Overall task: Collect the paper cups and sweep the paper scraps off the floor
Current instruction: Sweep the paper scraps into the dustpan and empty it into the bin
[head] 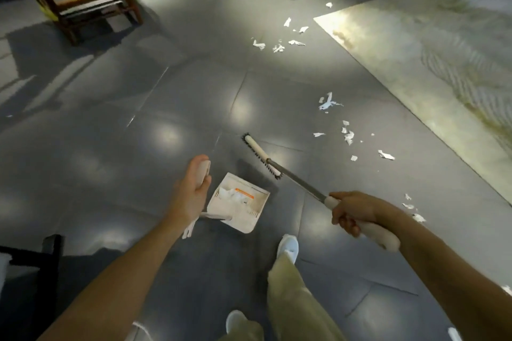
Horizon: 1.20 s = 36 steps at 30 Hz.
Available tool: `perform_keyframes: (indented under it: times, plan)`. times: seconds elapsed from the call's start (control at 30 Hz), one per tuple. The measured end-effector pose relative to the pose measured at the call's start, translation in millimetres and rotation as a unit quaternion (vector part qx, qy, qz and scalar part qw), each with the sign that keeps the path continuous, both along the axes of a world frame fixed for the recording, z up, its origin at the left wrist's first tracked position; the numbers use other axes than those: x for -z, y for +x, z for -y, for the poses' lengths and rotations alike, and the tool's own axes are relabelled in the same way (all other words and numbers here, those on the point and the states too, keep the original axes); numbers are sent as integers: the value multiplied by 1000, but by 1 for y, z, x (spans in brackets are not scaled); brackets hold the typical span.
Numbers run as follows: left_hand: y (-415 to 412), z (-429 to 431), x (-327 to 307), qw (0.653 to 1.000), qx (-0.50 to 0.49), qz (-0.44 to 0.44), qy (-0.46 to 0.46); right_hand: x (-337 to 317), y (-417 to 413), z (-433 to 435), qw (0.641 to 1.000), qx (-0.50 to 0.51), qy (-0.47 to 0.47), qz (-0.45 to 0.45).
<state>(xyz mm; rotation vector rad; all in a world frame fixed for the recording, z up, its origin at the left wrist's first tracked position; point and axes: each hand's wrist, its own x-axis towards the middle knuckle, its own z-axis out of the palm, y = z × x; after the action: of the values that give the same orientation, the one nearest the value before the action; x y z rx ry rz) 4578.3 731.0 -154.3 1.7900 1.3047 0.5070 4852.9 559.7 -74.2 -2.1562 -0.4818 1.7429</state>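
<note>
Scraps of torn paper (348,137) lie strewn over the tiled floor (110,119) right of the broom (261,156), feather-light and apt to flutter, so gentle low strokes look wise, right hand (352,213) curled round its white grip, left hand (194,187) clasping the dustpan (249,219) handle.

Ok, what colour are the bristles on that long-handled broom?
Black bristles, set under the cream plastic broom head; the head view shows them best.

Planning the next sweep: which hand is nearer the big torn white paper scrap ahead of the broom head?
Right. The right hand, gripping the white-handled broom, sits straight behind the scrap; the left hand, holding the white dustpan, is farther left.
</note>
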Motion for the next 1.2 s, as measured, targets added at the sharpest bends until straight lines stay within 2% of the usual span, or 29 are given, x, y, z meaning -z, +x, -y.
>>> perform_keyframes:
  times: [0.17,0.33,0.5,0.7,0.97,1.2]
  plan:
    - [87,-42,0,996,77,5,39,21,69,-13,986,164,6,8]
    - [192,-95,2,990,123,-27,65,37,171,-34,956,292,-18,27]
    - [290,-140,3,980,181,-54,57,51,273,-31,946,303,-62,95]
    - [383,-187,1,967,237,-78,43,64,366,-32,919,368,-100,99]
    - [494,-259,8,943,315,-98,40,97,434,-62,889,438,-130,36]
    - [562,-295,18,929,361,-70,35,107,437,-153,896,425,-125,-28]
